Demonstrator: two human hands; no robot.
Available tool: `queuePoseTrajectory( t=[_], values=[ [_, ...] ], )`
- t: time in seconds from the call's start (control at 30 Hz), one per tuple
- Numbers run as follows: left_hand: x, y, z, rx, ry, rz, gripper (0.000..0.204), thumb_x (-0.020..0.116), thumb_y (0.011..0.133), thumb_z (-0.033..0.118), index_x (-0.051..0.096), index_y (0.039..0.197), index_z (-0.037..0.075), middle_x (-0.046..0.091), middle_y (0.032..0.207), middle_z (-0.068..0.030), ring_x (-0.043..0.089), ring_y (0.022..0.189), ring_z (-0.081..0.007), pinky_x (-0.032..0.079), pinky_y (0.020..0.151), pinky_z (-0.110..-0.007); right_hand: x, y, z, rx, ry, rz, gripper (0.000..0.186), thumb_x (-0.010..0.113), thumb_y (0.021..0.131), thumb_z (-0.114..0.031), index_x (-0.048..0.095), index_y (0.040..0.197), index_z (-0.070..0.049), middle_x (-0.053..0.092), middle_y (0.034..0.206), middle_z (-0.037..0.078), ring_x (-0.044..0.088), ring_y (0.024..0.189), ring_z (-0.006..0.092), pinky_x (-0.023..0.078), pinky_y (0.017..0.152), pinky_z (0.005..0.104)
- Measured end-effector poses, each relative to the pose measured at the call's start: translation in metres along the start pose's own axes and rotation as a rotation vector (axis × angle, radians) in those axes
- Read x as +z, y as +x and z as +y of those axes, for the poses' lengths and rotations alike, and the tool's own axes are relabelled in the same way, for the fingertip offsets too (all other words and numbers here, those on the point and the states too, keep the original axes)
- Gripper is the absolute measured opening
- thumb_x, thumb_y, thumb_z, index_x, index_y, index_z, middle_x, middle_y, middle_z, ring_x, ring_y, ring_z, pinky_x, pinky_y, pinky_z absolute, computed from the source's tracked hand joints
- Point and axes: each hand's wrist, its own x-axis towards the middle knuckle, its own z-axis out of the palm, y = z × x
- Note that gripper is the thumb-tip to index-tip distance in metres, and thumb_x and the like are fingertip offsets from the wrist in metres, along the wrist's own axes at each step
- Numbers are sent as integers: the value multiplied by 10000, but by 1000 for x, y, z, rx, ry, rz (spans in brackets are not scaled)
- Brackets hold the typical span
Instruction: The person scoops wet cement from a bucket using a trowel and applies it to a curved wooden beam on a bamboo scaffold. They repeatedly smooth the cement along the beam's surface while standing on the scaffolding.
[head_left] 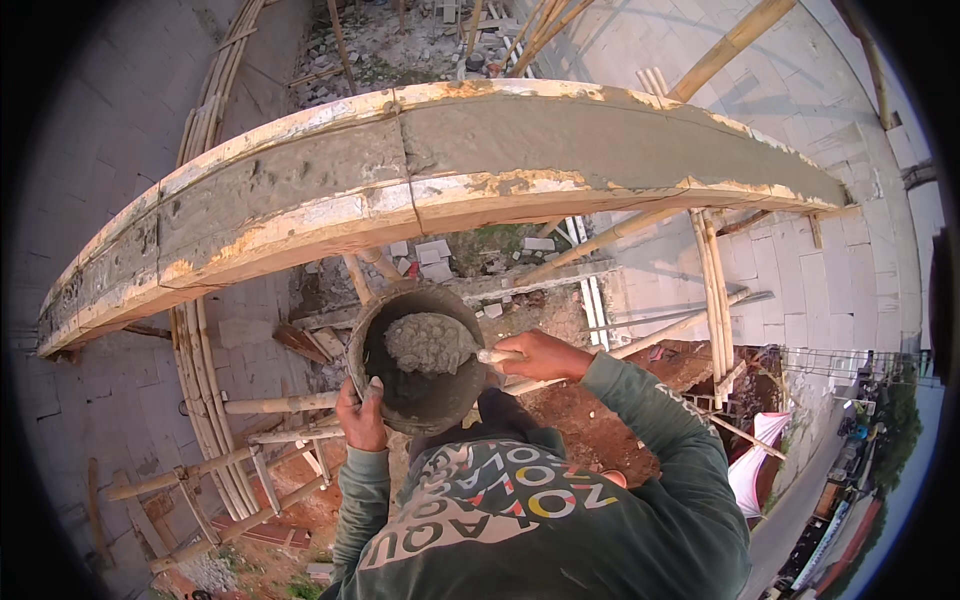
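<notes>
Scooping wet mortar (428, 342) by trowel (470, 350) from bucket (415, 385), six o'clock of formwork beam (420, 175).
Left hand (360, 415) clamped on bucket rim; right hand (535, 355) wrapped round trowel handle. Risk: heaped load tipping off blade, dropping to ground far below.

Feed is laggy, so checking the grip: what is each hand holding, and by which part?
Left hand grips the bucket by its near rim. Right hand holds the trowel by its handle, the blade loaded with mortar.
</notes>
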Motion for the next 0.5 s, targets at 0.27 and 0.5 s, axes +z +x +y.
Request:
queuePoseTrajectory(
  t=[0.27,0.5],
  values=[
    [119,2,10,-80,-292,-217,191,601,892,127,578,1007,-24,566,905,-6,459,811,-81,395,715,-248,-98,-150,5,268,303,37,280,527,926,-225,599,1139,-58,541,656,9,482,497,80,402,462,261],
    [175,-5,15,-62,-345,-292,265,570,891,78,563,1124,-49,594,984,-40,504,860,-106,432,793,-279,-230,-281,3,325,530,277,338,539,939,-210,574,1220,-26,554,658,13,467,445,55,375,408,199]
  ],
)
